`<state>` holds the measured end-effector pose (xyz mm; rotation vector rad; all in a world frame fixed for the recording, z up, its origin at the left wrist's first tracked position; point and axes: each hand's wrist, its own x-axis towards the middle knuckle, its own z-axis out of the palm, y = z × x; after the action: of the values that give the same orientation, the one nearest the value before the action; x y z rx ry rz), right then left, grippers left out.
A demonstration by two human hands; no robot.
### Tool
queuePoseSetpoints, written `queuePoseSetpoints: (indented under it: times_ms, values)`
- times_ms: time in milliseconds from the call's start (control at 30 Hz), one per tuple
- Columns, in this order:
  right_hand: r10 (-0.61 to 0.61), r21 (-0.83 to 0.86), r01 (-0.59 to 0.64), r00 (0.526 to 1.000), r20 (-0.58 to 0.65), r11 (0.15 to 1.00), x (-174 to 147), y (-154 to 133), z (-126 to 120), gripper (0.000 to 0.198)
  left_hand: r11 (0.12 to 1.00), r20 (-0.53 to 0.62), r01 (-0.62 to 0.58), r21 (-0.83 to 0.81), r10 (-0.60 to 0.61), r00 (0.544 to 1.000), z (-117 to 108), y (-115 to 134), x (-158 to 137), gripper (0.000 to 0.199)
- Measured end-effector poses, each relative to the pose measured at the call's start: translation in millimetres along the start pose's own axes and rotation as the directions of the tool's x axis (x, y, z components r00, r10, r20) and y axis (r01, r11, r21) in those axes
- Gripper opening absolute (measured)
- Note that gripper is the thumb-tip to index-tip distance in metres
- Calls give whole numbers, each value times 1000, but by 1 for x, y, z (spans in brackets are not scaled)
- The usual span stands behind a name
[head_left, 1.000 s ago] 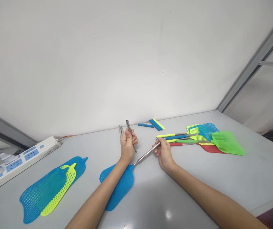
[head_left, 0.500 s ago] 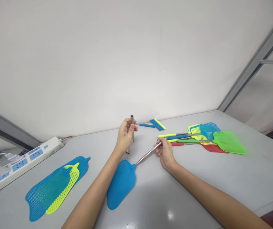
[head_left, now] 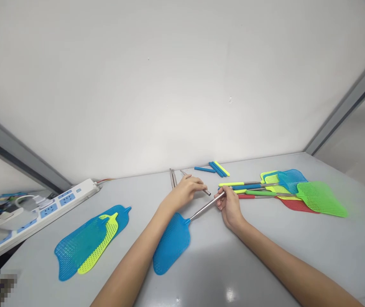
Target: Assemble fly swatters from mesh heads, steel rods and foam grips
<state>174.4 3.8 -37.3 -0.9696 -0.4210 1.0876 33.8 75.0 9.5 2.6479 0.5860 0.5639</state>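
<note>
My right hand (head_left: 230,207) is closed round the bare metal rod of a blue fly swatter. The swatter's perforated blue head (head_left: 171,244) points down and to the left, low over the table. Just left of it, my left hand (head_left: 187,190) is closed over a metal tube (head_left: 208,192), whose near end sticks out past the fingertips; its far end shows behind the hand. More metal tubes (head_left: 172,177) lie behind my left hand, partly hidden by it. Several blue and yellow handle sleeves (head_left: 219,169) rest by the wall.
Fly swatters with coloured handles (head_left: 259,193) lie in a pile on the right. Loose blue swatter heads (head_left: 76,243) and a yellow head (head_left: 102,249) overlap on the left. A white power strip (head_left: 86,189) with plugs runs along the left edge. A white wall (head_left: 182,85) stands behind.
My left hand has moved right and lowered the tube from upright to slanted, near the table. My right hand keeps hold of the swatter rod. The whole view has shifted slightly.
</note>
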Motion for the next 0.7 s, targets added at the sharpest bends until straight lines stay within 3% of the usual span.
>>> queuePoseSetpoints:
  times_ms: [167, 367, 700]
  values:
    - [-8, -11, 8, 1000, -1, 1000, 1, 2, -2, 20, 991, 49, -8, -131, 15, 999, 8, -9, -3, 45]
    - [-4, -4, 4, 1000, 6, 1000, 0, 1, -1, 19, 985, 56, -2, -175, 12, 998, 13, -11, -4, 37]
    - [0, -13, 0, 1000, 0, 1000, 0, 1, 0, 19, 977, 38, 104, -185, -99, 994, 5, -26, -10, 22]
